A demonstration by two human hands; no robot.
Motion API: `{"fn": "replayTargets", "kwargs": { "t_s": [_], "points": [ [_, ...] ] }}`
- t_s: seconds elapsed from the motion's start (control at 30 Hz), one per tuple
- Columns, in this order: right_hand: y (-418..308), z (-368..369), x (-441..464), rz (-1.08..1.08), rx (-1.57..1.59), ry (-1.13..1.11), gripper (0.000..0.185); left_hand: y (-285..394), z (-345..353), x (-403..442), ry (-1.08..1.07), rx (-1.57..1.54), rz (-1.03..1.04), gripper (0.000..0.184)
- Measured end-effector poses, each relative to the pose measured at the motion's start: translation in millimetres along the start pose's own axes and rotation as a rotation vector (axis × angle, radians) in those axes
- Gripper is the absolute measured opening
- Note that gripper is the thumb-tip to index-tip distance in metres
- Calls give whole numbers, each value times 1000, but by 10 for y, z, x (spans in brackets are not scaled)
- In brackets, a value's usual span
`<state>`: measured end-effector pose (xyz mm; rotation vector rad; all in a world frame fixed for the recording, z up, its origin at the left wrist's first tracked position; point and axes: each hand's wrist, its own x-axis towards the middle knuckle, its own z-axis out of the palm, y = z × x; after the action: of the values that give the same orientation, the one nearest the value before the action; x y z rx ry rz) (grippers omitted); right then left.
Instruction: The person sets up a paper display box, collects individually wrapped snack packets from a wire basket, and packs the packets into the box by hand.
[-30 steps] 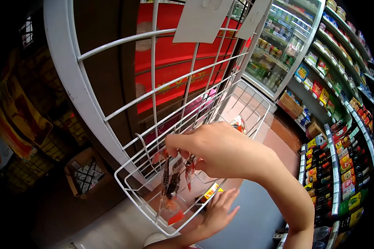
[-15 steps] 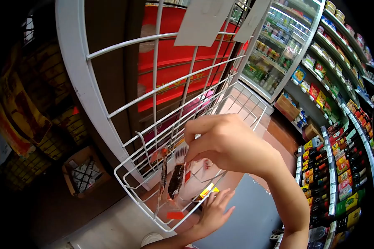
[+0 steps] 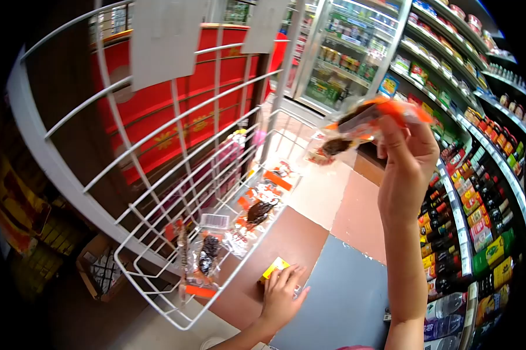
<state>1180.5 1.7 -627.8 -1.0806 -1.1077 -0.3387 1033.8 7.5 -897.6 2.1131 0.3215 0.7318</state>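
One clear packet with an orange end [image 3: 359,121] is pinched between the thumb and fingers of the right hand [image 3: 407,156], at the right of the frame. These fingers are closed narrowly on its orange end; motion blur hides whether a second packet hangs with it. Its long axis slants from the fingers toward the lower left, and the dark clump [image 3: 336,146] lies near that loose end. To the left and below lies the white wire basket [image 3: 139,287], which runs from the lower left of the frame to the upper centre. The loose end appears beside the basket's far right edge; whether it overhangs the rim cannot be told. Inside, the near packet [image 3: 208,252] lies with its long axis almost upright in the frame, and the middle packet [image 3: 259,212] lies beyond it. The left hand [image 3: 283,296], at lower centre, is nearer to the near packet; its fingers are spread loosely at a yellow box [image 3: 275,268], their grip on it uncertain. Outward stand the wire rack [image 3: 35,125] at left and the bottle shelves [image 3: 468,224] at far right.
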Motion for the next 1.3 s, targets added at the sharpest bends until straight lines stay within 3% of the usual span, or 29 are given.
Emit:
{"fn": "replayTargets", "kwargs": {
  "t_s": [0.03,0.13,0.33,0.43,0.53,0.63,0.77,0.97,1.3],
  "points": [
    [-16,-66,-18,13,64,131,13,-2,13,6,4,1,5,42],
    [11,-535,-168,95,105,208,15,0,40,33,23,-60,12,41],
    [149,-1009,-940,556,60,417,14,-38,29,100,-7,-509,-141,30],
    [323,-1179,-1523,866,55,420,14,-54,73,74,-85,-915,-270,53],
    [583,-1370,-2089,1056,54,414,14,-20,124,110,-66,-860,-383,57],
    [912,-1654,-2659,1196,-83,385,13,-128,205,118,-61,-619,-443,55],
    [1414,-2037,-3513,1360,-202,318,13,-284,361,92,-105,-526,-453,47],
    [1835,-2101,-4287,1498,-307,230,14,-422,600,33,-204,-472,-478,42],
    [1974,-2061,-4550,1375,-615,97,17,-666,785,-47,-290,-413,-501,33]
  ]
}}
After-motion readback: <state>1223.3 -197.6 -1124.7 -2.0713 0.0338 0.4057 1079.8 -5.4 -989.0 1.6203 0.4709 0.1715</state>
